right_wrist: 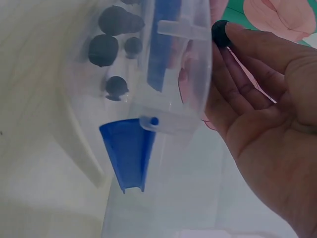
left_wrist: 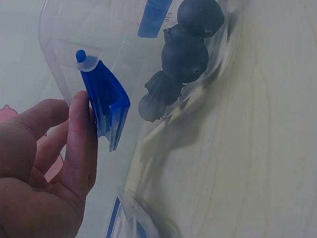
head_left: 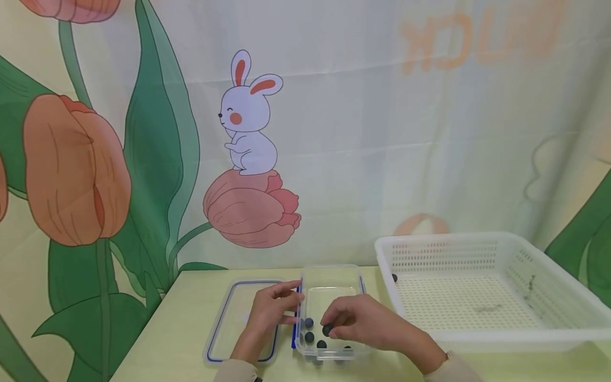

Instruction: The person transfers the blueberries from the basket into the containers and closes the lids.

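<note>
A clear plastic box with blue side clips stands on the table, several dark blueberries lying in its near end. Above that end my right hand pinches one blueberry between thumb and fingertips. In the right wrist view, the pinched berry is beside the box's upper rim. My left hand is at the box's left side, its extended fingers touching the wall by a hanging blue clip. The left wrist view shows other berries through the clear wall.
The box's clear lid with a blue seal lies on the table to the left, partly under my left forearm. A large white perforated basket stands to the right, with a dark berry at its left wall. A printed curtain hangs behind.
</note>
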### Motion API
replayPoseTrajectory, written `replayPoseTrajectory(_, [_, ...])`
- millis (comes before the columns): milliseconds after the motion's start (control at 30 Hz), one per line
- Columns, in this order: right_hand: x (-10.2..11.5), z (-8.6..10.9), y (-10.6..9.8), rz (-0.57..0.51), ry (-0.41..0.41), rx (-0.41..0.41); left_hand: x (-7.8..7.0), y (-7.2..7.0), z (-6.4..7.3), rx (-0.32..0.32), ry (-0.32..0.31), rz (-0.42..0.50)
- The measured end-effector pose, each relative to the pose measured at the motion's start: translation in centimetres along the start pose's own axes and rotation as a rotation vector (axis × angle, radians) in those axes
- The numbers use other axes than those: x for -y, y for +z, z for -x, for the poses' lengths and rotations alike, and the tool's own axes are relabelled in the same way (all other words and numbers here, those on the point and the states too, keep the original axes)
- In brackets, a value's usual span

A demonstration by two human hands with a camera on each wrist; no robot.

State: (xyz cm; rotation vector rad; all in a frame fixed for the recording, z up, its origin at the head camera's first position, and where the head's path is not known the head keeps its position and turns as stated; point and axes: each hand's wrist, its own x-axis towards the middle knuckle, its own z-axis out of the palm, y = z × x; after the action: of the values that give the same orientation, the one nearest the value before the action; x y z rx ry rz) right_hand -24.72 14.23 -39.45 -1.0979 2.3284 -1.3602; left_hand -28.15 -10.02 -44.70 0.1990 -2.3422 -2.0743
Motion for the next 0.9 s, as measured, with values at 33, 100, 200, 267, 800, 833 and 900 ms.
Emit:
replayPoseTrajectory(33, [-0.2, -0.1, 0.2, 0.008, -0.001, 0.007, 0.0, 0.0, 0.0, 0.002, 0.002, 0.003])
replayPoseTrajectory(100, [-0.4, -0.2, 0.5, 0.026, -0.015, 0.023, -0.1, 0.0, 0.1, 0.004, 0.005, 0.005])
replayPoseTrajectory(200, [-0.7, -0.3, 0.9, 0.046, -0.032, 0.041, -0.2, -0.1, 0.1, 0.005, 0.004, 0.005])
replayPoseTrajectory(267, [-0.7, -0.4, 1.0, 0.052, -0.036, 0.047, -0.3, -0.1, 0.2, 0.003, 0.003, 0.001])
replayPoseTrajectory(800, [-0.6, -0.2, 0.7, 0.114, 0.012, 0.055, -0.1, -0.2, 0.2, 0.01, 0.016, 0.016])
replayPoseTrajectory(833, [-0.5, -0.1, 0.6, 0.119, 0.007, 0.05, -0.1, -0.2, 0.2, 0.011, 0.014, 0.015])
replayPoseTrajectory(900, [-0.4, 0.1, 0.2, 0.119, -0.003, 0.038, -0.1, -0.1, 0.2, 0.013, 0.011, 0.015])
